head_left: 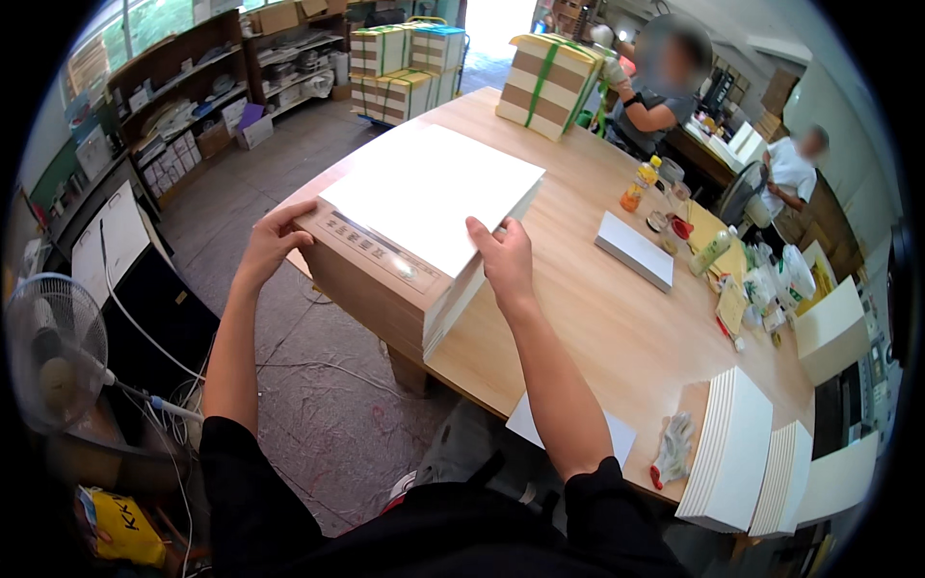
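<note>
A thick stack of books (434, 193), white on top with a brown printed strip and a brown near side, lies at the table's left edge and juts out over it. My left hand (275, 241) grips its near left corner, fingers and thumb closed around the brown edge. On the right side, my right hand (508, 258) has its thumb on the white top, with the fingers partly hidden along the layered side. Close to my right forearm, a white sheet (525, 421) lies at the table's near edge.
The wooden table (549, 308) carries a white block of paper (634, 250), an orange drink bottle (640, 183), a work glove (673, 448) and white stacks (732, 448). A fan (56, 352) stands left. Across the table, a person handles a strapped bundle (547, 82).
</note>
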Available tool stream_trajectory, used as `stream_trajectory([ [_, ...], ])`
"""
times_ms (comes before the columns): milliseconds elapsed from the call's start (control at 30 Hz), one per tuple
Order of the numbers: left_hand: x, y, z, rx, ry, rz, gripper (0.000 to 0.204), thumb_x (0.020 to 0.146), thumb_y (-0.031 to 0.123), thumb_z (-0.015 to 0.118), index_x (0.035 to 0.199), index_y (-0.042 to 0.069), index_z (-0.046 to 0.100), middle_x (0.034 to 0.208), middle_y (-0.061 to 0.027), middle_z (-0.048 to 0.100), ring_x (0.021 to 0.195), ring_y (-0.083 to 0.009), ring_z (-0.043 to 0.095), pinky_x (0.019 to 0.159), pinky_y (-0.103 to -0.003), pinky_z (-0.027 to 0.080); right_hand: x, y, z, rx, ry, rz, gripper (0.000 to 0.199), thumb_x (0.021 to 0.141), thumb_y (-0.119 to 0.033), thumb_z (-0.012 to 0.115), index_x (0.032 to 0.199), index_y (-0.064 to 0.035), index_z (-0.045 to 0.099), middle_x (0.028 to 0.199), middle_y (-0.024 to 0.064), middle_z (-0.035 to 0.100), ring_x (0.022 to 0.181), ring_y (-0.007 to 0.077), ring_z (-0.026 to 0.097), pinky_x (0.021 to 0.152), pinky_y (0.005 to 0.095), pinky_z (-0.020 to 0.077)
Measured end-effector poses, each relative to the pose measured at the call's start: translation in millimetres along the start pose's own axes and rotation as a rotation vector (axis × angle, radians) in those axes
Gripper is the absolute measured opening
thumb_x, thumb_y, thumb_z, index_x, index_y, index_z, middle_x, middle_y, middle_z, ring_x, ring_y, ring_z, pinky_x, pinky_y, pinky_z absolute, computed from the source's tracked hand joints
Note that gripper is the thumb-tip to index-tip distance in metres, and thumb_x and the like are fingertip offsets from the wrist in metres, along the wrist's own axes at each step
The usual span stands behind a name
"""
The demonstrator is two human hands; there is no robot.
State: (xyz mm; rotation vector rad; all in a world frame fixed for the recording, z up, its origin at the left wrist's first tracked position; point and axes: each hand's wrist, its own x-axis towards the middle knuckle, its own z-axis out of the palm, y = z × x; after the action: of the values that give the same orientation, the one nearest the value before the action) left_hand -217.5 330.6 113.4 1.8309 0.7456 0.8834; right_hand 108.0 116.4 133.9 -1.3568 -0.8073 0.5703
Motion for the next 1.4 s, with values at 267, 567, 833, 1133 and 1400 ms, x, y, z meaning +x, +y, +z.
stream_trajectory([
  [267, -2, 1, 2, 0.125, 0.011, 0.079, 0.088, 0.082, 0.063, 0.083, 0.151, 0.013, 0.061, 0.138, -0.0117, 0.068, 0.127, -0.0269, 0.063, 0.110, -0.047, 0.050, -79, 12, -90, 0.083, -0.080, -0.060, 0.047, 0.105, -0.021, 0.064, 0.142, 0.0057, 0.054, 0.102, 0.0098, 0.077, 0.070, 0.0112, 0.065, 0.060, 0.0257, 0.0517],
  [567, -14, 146, 186, 0.176, 0.371, 0.757, 0.026, 0.109, 0.025, 0.060, 0.117, 0.002, 0.071, 0.117, -0.0113, 0.073, 0.112, -0.0268, 0.068, 0.105, -0.040, 0.052, -281, 74, -338, -1.037, 0.791, -0.205, 0.019, 0.093, -0.013, 0.070, 0.108, -0.0020, 0.072, 0.106, 0.0162, 0.074, 0.101, 0.0387, 0.069, 0.089, 0.0464, 0.0556],
  [833, -51, 139, 523, -0.206, -0.860, 0.286, 0.021, 0.104, 0.016, 0.066, 0.114, -0.001, 0.075, 0.098, -0.0090, 0.078, 0.092, -0.0148, 0.072, 0.082, -0.031, 0.057, -331, 79, -385, -1.099, 0.776, -0.171, 0.018, 0.090, -0.014, 0.069, 0.105, -0.0045, 0.072, 0.110, 0.0124, 0.073, 0.105, 0.0350, 0.066, 0.093, 0.0466, 0.0532],
  [1133, -116, 137, 588, 0.468, -0.942, 0.385, 0.034, 0.095, 0.031, 0.075, 0.124, 0.012, 0.075, 0.100, -0.0094, 0.075, 0.084, -0.0202, 0.073, 0.078, -0.037, 0.058, -328, 76, -369, -1.227, 0.821, -0.043, 0.028, 0.086, -0.029, 0.080, 0.101, -0.0073, 0.072, 0.106, 0.0117, 0.068, 0.101, 0.0369, 0.064, 0.088, 0.0492, 0.0525],
  [1400, -162, 139, 648, 0.291, -0.892, 0.670, 0.027, 0.095, 0.026, 0.069, 0.119, 0.014, 0.072, 0.093, -0.0107, 0.070, 0.084, -0.0316, 0.072, 0.075, -0.044, 0.057, -288, 80, -395, -1.149, 0.779, 0.188, 0.026, 0.090, -0.029, 0.079, 0.096, -0.0079, 0.066, 0.101, 0.0123, 0.065, 0.099, 0.0335, 0.068, 0.078, 0.0470, 0.0563],
])
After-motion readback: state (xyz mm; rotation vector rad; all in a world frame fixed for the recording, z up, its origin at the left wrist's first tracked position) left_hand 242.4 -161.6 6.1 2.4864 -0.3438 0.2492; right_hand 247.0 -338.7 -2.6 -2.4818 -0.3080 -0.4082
